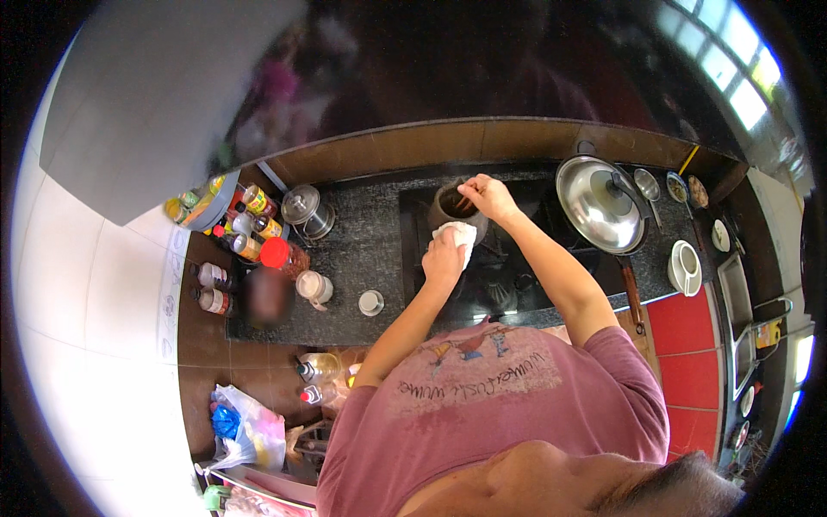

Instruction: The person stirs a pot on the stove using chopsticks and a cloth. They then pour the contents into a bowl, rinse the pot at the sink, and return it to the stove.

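A dark pot (pixel 437 212) with a round opening stands at the back of the black glass cooktop (pixel 413 258). My left hand (pixel 443 258) grips a white cloth (pixel 466 238) against the near side of the pot. Over the pot's mouth is my right hand (pixel 489 195), fingertips pinched on something thin and reddish brown, perhaps chopsticks (pixel 462 201), that reaches into the pot. What lies in the pot is too dark to tell.
On the right sits a wok with a domed steel lid (pixel 597 205), its wooden handle (pixel 631 291) pointing towards me. A ladle (pixel 648 187) and white bowls (pixel 685 266) lie beyond. Leftward are a glass press pot (pixel 309 212), a red-lidded jar (pixel 276 253), several bottles and a small white-topped container (pixel 371 302).
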The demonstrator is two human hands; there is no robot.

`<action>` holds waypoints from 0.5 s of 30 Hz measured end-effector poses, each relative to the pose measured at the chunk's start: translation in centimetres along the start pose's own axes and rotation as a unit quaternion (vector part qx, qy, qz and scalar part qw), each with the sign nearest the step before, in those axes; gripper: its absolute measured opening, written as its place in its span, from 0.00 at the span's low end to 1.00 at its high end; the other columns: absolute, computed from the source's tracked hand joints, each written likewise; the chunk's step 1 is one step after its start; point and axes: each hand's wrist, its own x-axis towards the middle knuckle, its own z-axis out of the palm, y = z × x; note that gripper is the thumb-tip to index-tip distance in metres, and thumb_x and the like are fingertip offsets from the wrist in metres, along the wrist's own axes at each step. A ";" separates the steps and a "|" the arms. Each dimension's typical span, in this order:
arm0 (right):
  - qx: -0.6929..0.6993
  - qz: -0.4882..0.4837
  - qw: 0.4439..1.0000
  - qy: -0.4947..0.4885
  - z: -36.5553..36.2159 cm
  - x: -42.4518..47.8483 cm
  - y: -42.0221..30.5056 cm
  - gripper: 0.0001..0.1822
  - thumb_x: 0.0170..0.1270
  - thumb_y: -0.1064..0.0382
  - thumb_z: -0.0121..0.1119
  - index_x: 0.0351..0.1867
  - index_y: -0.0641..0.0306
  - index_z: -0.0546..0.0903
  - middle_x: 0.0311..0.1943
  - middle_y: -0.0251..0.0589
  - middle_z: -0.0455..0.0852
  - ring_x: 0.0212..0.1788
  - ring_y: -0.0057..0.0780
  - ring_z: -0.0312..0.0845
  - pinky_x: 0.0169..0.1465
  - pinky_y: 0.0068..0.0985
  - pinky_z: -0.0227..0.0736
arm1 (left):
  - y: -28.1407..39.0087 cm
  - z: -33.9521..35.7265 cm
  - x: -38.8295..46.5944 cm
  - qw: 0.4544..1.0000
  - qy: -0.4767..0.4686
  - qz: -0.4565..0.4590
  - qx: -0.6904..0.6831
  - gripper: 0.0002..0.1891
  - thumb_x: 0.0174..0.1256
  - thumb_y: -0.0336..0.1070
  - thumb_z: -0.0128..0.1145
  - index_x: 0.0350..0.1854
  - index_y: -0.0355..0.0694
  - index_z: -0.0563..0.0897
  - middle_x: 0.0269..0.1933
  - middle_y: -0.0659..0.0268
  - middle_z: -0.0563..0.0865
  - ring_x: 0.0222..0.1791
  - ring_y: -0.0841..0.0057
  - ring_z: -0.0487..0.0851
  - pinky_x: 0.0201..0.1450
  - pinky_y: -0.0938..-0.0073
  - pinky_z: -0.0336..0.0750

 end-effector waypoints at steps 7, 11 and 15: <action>0.153 0.120 0.977 -0.083 -4.6 2.5 -3.3 0.18 0.65 0.50 0.61 0.33 0.66 0.83 0.21 0.33 0.82 0.20 0.15 0.75 0.25 0.16 0.71 | 0.4 -1.1 1.0 0.996 -0.019 -0.083 -0.007 0.34 0.48 0.58 0.68 0.47 0.33 0.75 0.45 0.51 0.83 0.47 0.53 0.81 0.48 0.57 0.77; 0.126 0.155 0.959 -0.201 -2.8 3.2 -3.1 0.15 0.64 0.53 0.63 0.30 0.64 0.82 0.21 0.33 0.82 0.20 0.17 0.76 0.25 0.17 0.72 | 1.0 -1.0 1.8 0.993 -0.043 -0.108 0.017 0.36 0.46 0.62 0.68 0.44 0.32 0.77 0.44 0.49 0.83 0.48 0.54 0.81 0.49 0.59 0.77; 0.115 0.147 0.943 -0.276 0.2 2.9 -0.5 0.14 0.62 0.55 0.64 0.31 0.65 0.83 0.21 0.34 0.83 0.21 0.19 0.77 0.26 0.20 0.74 | 0.5 0.6 2.7 0.988 -0.075 -0.129 0.044 0.29 0.50 0.58 0.67 0.41 0.35 0.76 0.39 0.53 0.86 0.41 0.55 0.85 0.44 0.60 0.80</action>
